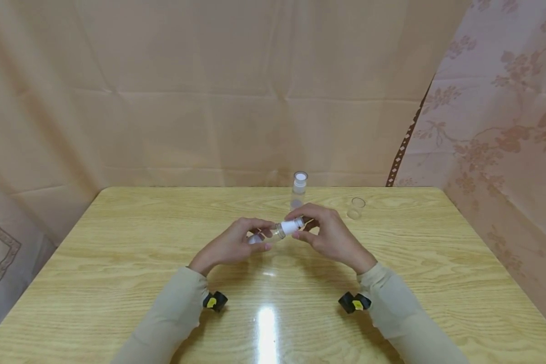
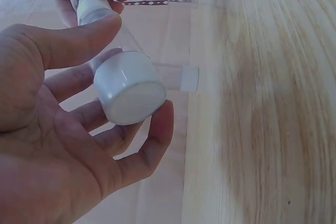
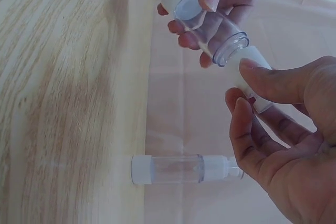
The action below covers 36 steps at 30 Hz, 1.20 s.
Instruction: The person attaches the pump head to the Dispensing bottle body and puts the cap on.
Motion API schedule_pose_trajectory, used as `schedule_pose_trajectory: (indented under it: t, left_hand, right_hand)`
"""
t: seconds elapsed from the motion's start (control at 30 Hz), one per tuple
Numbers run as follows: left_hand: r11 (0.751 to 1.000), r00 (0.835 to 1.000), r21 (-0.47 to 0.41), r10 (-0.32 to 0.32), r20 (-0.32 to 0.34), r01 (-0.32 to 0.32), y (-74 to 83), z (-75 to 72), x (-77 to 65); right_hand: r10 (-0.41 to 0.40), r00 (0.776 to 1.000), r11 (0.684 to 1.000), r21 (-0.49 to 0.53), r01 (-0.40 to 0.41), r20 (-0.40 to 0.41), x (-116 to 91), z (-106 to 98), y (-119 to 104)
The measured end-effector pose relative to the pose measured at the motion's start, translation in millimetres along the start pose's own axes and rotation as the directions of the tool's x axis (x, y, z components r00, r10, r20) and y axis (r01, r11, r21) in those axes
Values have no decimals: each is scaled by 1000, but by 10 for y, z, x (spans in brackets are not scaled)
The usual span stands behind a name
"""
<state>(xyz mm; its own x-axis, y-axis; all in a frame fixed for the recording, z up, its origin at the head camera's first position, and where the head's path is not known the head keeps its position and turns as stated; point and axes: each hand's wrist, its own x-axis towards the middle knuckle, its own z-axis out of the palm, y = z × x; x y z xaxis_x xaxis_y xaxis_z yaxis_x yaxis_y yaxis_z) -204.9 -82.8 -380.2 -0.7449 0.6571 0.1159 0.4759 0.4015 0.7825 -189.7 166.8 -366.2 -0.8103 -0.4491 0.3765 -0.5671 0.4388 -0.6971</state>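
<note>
My left hand (image 1: 234, 242) grips a clear pump bottle (image 3: 210, 32) with a white base (image 2: 131, 87), thumb along one side and fingers round the other. The bottle is tilted above the table, its neck end toward my right hand (image 1: 332, 235). With thumb and fingertips, my right hand pinches the white pump top (image 1: 290, 226) at the bottle's neck. In the right wrist view, part of the clear neck (image 3: 231, 48) shows right beside the pump top's edge. My right fingers partly hide the pump's tip.
A similar pump bottle (image 1: 299, 189) stands upright near the table's back edge, just beyond my hands. To its right, a clear cap (image 1: 356, 208) stands on the wooden table (image 1: 437, 283). A beige curtain (image 1: 236, 101) hangs behind the table.
</note>
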Motion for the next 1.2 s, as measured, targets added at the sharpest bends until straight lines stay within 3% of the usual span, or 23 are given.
schedule_pose_trajectory:
  t: [0.3,0.73,0.9,1.2]
  left_hand:
    - [1000,1000,-21,-7,29,8,3,-7,0]
    - [985,988,-173,18,155,9,39,-65,-20]
    - [992,994,-127,6,111,8,63,-52,-25]
    - [999,999,51,-5,-51,8,70,28,-21]
  right_hand:
    - [1,1000,1000,-11,-1,11,-6,-17,9]
    - [-46,998,999,27,45,32,-6,-41,0]
    - [-34,999,999,9,34,41,-7,-48,1]
    - [46,994,999,-25,-44,96,-11,-21,45]
